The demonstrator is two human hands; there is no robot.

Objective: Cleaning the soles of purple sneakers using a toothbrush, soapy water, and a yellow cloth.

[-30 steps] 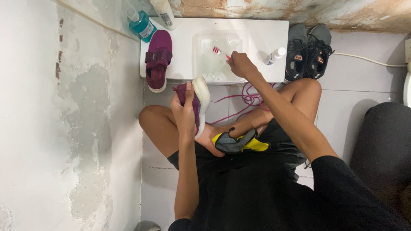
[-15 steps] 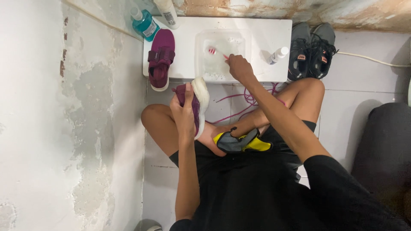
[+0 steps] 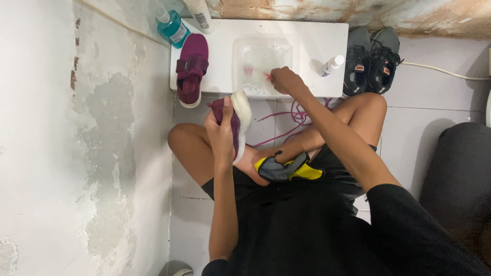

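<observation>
The left hand (image 3: pixel 223 134) is clamped on 1 purple shoe (image 3: pixel 234 121); the right hand (image 3: pixel 286 82) fingers pinch a brush (image 3: pixel 267 75) at the tub (image 3: pixel 240 51) edge.

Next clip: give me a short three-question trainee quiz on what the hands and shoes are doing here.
1. True or false: the left hand holds a maroon shoe with a white sole up off the floor.
2. Where is the right hand?
A. on the grey sneakers
B. at the clear tub of soapy water
C. on the blue bottle
3. Fill in: the second maroon shoe lies on the white ____.

Key
1. True.
2. B: it reaches into the clear tub, holding a small brush with a pink end; the grey sneakers and blue bottle are untouched.
3. Platform, left of the tub.
</observation>
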